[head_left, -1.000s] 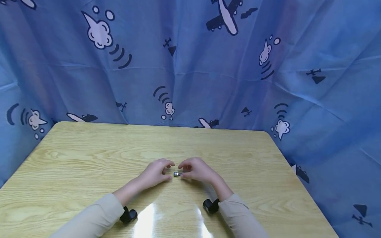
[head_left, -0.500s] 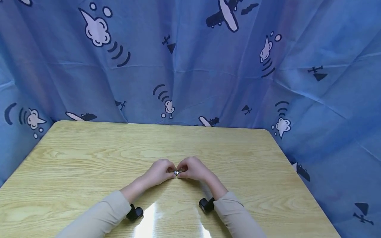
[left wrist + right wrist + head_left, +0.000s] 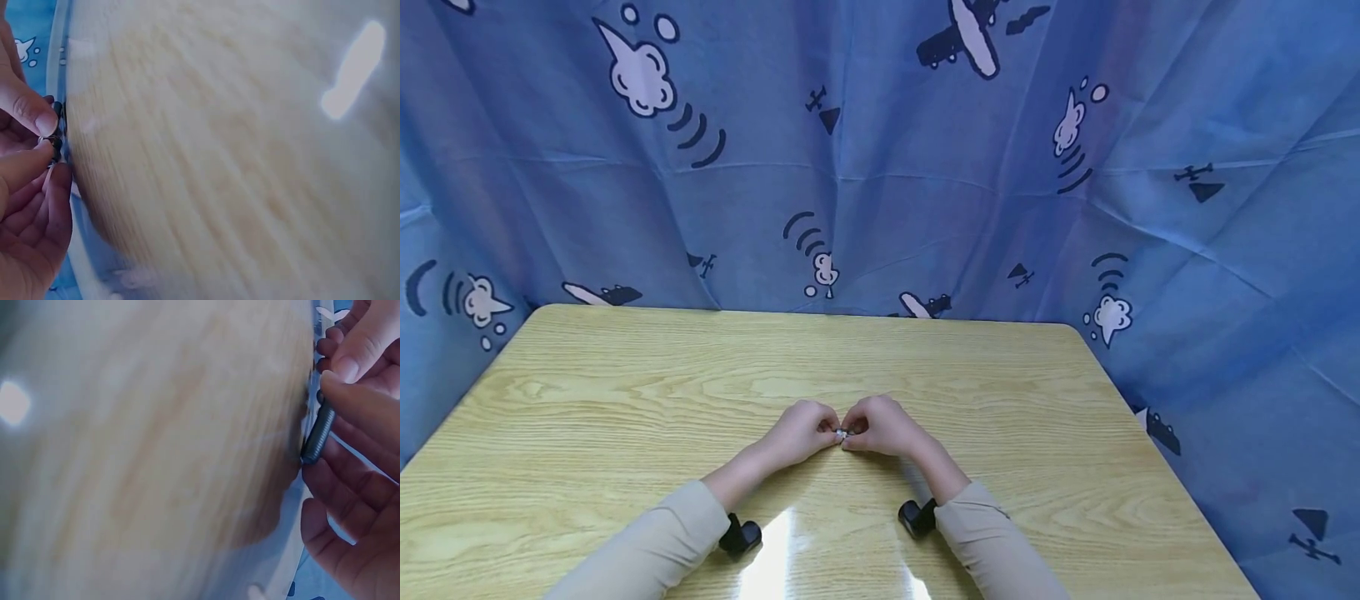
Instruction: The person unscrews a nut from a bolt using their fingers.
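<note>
A small metal bolt (image 3: 842, 434), with a wider, shiny part at its left, is between my hands above the table. My left hand (image 3: 802, 432) pinches its left end with thumb and fingers. From the other side, my right hand (image 3: 882, 427) grips it, and the thumbs almost meet. In the right wrist view, the dark threaded shank (image 3: 320, 432) shows along the right fingers. The left wrist view shows dark parts of the bolt (image 3: 57, 147) between the fingertips; the rest is covered.
The wooden table (image 3: 625, 375) has bright reflections near its front. A blue patterned curtain (image 3: 880, 208) hangs behind it and at both sides. Black wrist cameras (image 3: 917, 518) sit at the cuffs of both light sleeves (image 3: 647, 542).
My left hand has moved right and closed its fingertips on the bolt's left end, from a relaxed, apart pose. My right hand has kept hold of the bolt, shifting slightly left.
</note>
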